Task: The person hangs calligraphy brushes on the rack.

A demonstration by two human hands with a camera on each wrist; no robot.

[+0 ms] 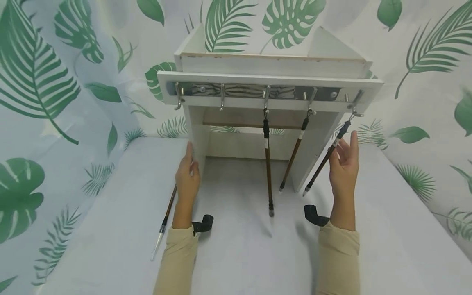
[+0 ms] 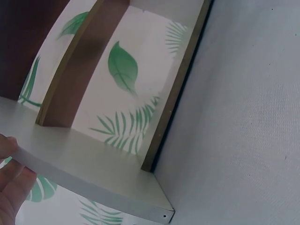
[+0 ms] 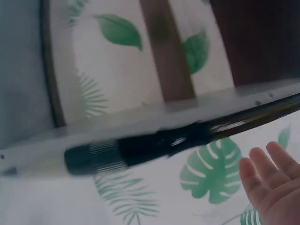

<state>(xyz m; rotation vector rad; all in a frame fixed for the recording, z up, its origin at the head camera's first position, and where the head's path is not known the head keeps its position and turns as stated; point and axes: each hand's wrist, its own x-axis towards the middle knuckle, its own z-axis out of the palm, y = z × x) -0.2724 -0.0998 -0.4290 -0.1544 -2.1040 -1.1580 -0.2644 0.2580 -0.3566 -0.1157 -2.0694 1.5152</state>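
Observation:
My left hand [image 1: 188, 178] is at the left side panel of a white hook rack [image 1: 271, 76], its fingers straight along the panel's outer face. In the left wrist view, the thumb and fingertips are right at the front edge of the side panel [image 2: 101, 183]. Beside the right side panel, my right hand [image 1: 344, 164] has its fingers extended, palm turned inward. A calligraphy brush [image 1: 328, 153] hangs from the far-right hook and crosses in front of this hand; its white tip points down. Two more brushes, a middle brush [image 1: 268, 164] and a slimmer brush [image 1: 295, 153], hang from neighbouring hooks.
Another brush [image 1: 168, 217] lies on the white tabletop [image 1: 110, 229] left of my left forearm. The two left hooks [image 1: 178, 95] carry nothing. Black wrist mounts stick inward from both wrists. A leaf-patterned wall covering [image 1: 40, 82] surrounds the table behind the rack.

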